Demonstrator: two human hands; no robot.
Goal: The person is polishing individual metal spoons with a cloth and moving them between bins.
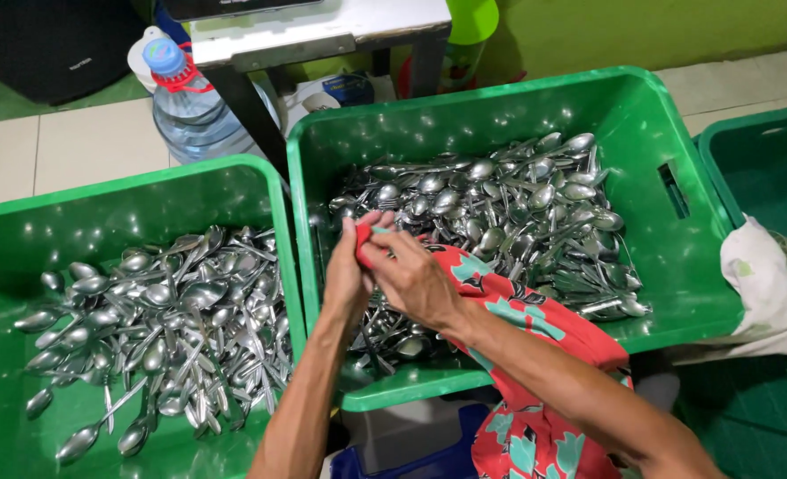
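— What is sitting nearest, right under the camera?

— A red cloth (535,355) with teal flower shapes is draping down below the right forearm, and its upper end is running up into both hands. Below it something dark blue (429,461) is showing, though I cannot tell what it is.

— And what are the hands doing?

— The left hand (351,270) and the right hand (416,279) are pressing together around the bunched end of the cloth, fingers curled and pinching it between them. Anything wrapped inside is hidden, so I cannot tell whether a piece of cutlery is in there. They are hovering over the near edge of the middle green crate (500,111), probably so that the heap stays within reach.

— What is lying in that crate?

— A heap of shiny metal spoons (509,208), with what look like forks at its right edge, is piling up toward the far right side, handles crossing every way and bowls glinting under the light.

— And to the left?

— A second green crate (118,200) is holding more spoons (154,324), spread flatter and looser, seemingly kept apart from the other heap.

— Anything on the right?

— A third green crate (766,151) is sitting there, with a pale cloth (766,293) hanging over its near corner.

— Farther back?

— A clear water bottle (189,106) with a blue cap is standing on the tiled floor (83,142), beside the dark leg of a stand with a pale top (322,31), against a green wall.
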